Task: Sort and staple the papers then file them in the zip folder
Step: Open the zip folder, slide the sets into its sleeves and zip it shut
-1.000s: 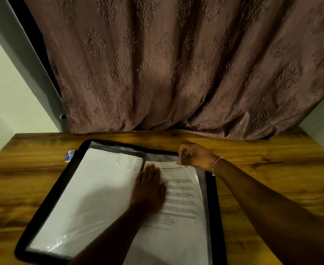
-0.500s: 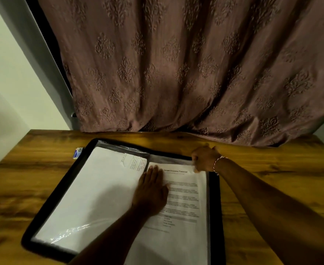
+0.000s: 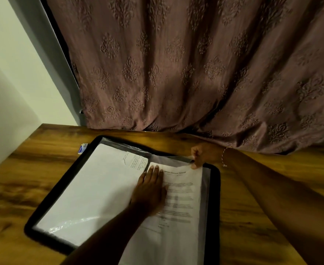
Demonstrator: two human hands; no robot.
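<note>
A black zip folder [image 3: 213,190] lies open on the wooden table, with clear plastic sleeves inside. Its left half holds white papers [image 3: 92,190] under a plastic sleeve, one top corner folded over. On the right half lies a printed paper [image 3: 182,199]. My left hand [image 3: 150,192] rests flat on that paper near the folder's middle, fingers spread forward. My right hand [image 3: 202,155] is at the paper's top right corner, fingers pinched on the edge of the clear sleeve or the paper; I cannot tell which.
A small white and blue box [image 3: 82,148] lies on the table [image 3: 262,217] just left of the folder's far corner. A mauve patterned curtain [image 3: 186,73] hangs behind the table. A pale wall [image 3: 14,83] borders the left side.
My right hand has slid from the paper's top middle to its top right corner. The view has shifted left and up. My left hand stays flat on the paper.
</note>
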